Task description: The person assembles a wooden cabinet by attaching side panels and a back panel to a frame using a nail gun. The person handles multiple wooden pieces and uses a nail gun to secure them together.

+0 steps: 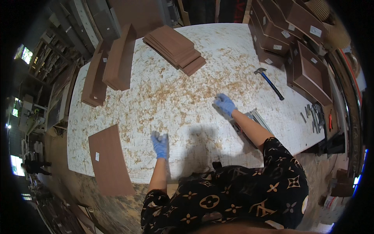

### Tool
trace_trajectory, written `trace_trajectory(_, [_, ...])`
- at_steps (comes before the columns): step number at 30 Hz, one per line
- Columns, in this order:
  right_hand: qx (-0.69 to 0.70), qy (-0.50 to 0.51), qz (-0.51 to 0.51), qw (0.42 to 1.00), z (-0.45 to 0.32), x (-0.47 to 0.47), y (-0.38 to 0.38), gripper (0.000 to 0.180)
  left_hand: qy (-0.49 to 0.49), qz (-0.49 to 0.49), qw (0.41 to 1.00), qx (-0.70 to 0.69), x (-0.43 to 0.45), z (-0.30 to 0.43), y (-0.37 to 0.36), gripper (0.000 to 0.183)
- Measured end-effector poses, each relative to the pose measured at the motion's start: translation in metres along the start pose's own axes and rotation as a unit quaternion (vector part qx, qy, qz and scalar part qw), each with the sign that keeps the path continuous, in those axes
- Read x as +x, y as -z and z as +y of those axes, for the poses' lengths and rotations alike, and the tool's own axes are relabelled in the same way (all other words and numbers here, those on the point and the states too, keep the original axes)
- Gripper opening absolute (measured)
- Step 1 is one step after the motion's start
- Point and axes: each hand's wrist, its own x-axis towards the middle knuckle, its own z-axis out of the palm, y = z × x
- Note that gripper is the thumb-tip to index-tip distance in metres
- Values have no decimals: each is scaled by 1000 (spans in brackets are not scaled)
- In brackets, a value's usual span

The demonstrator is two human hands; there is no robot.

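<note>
Both my hands wear blue gloves and are over a white, brown-scuffed work table [181, 108]. My left hand [159, 145] is near the front edge, its fingers loosely curled and slightly apart, with nothing seen in it. Farther forward and to the right, my right hand [225, 105] is also loosely curled, and no object shows in it. Metal rails [261, 120] lie beside my right forearm, which partly hides a dark item there. Left of my left hand, a brown panel [109, 161] with a white label overhangs the front edge. A blue-handled claw hammer [270, 83] lies right of my right hand.
Brown boards [172, 46] are stacked at the back. Long brown pieces [119, 58] stand at the left. Labelled brown drawer boxes [312, 71] are piled at the right, near small metal pieces [314, 117] and a red-handled tool [330, 120]. A person [36, 167] is far left.
</note>
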Motion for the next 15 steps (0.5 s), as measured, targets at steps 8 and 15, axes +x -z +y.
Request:
trace_trajectory(8, [-121,-16,119,985,-6,198,-16,79,55,-116,987,99,131,-29,-125,68])
trace_trajectory(15, [-160,17,137,977,-29,300,-25,75,76,-207,961,166,242,-20,-217,87])
